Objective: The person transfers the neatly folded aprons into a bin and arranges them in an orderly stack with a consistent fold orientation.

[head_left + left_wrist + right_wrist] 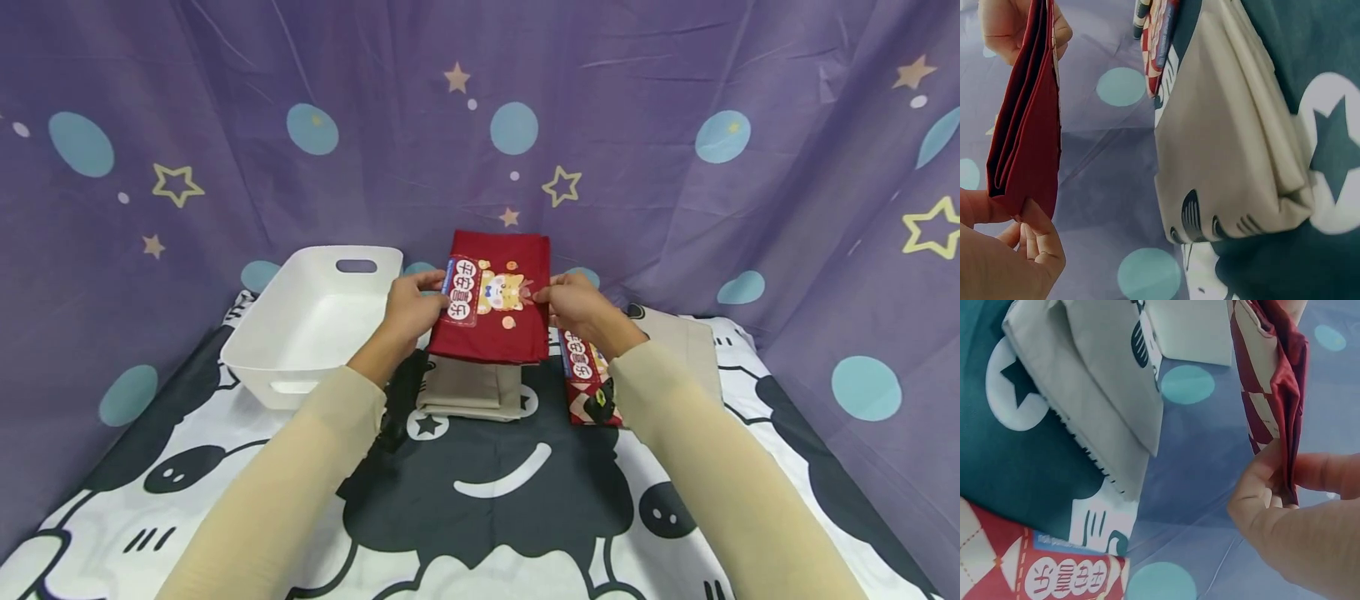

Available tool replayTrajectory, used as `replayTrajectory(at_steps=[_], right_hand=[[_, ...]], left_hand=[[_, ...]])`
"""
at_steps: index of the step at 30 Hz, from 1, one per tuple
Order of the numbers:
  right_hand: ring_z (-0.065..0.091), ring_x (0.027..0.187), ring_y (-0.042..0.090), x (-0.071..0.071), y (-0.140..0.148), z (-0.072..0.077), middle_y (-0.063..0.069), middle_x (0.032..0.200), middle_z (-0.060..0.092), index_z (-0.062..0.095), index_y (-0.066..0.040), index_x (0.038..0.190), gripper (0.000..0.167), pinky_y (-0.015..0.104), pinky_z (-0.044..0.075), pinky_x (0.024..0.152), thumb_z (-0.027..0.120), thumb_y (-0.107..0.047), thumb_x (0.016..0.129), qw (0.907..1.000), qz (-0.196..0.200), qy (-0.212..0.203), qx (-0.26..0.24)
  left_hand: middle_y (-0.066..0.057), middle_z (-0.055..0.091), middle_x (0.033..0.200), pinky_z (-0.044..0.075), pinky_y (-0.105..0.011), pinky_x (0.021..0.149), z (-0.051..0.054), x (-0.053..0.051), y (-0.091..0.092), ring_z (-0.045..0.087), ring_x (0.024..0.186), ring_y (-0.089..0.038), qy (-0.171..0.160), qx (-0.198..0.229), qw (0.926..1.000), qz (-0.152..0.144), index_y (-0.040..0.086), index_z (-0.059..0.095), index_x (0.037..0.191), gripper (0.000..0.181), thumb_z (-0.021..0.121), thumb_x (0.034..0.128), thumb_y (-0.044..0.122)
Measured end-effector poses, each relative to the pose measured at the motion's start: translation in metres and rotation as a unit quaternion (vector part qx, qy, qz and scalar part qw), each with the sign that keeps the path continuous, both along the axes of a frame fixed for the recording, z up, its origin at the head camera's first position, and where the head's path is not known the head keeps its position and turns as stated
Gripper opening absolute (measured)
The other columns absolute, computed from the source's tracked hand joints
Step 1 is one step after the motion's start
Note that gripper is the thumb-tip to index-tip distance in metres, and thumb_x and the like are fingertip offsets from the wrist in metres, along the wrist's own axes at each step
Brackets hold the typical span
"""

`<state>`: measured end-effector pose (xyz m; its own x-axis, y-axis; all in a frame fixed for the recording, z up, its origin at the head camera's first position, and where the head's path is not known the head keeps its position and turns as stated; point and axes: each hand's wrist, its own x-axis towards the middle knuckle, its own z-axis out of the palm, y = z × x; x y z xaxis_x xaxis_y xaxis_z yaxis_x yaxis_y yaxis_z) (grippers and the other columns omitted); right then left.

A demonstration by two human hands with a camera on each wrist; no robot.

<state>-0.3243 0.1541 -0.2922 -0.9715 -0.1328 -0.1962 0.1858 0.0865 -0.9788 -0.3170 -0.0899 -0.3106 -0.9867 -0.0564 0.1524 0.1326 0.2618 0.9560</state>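
Observation:
In the head view, a folded red cloth (491,337) with a cartoon animal and white lettering is held up between both hands. My left hand (412,307) pinches its left edge, and my right hand (581,307) pinches the right edge. From the left wrist view, the layers of the red cloth (1029,137) show edge-on between thumb and fingers. The right wrist view shows a red and cream checked back on the cloth (1263,394). Below it, apart from the hands, a folded beige cloth (472,392) lies on the table.
A white plastic bin (300,333) with handle holes stands at the left. Another red printed folded cloth (585,392) lies to the right, partly behind the right arm. Farther right is a flat beige cloth (686,346). A purple curtain (420,125) hangs behind the patterned table cover (495,533).

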Motion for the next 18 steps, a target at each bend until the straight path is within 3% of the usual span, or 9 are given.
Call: replayTrajectory(at_steps=[10,18], right_hand=[[0.062,0.108,0.027,-0.001,-0.021,0.012,0.017,0.126,0.058,0.054,0.008,0.123,0.022,0.042,0.057,0.092,0.052,-0.002,0.103,0.9998,-0.013,0.015,0.002],[0.066,0.104,0.028,0.000,-0.040,0.019,0.018,0.125,0.060,0.054,0.008,0.125,0.025,0.044,0.055,0.096,0.055,0.000,0.101,0.9994,-0.018,0.017,-0.023]], left_hand=[[-0.015,0.060,0.128,0.052,-0.028,0.084,0.015,0.002,-0.021,0.055,0.115,-0.025,0.001,-0.013,0.9998,0.011,0.002,0.060,0.141,0.050,0.064,0.0910,-0.002],[-0.016,0.061,0.129,0.051,-0.025,0.082,0.026,0.009,-0.038,0.057,0.111,-0.024,0.012,-0.018,0.9994,0.025,0.002,0.060,0.141,0.050,0.064,0.0909,-0.001]])
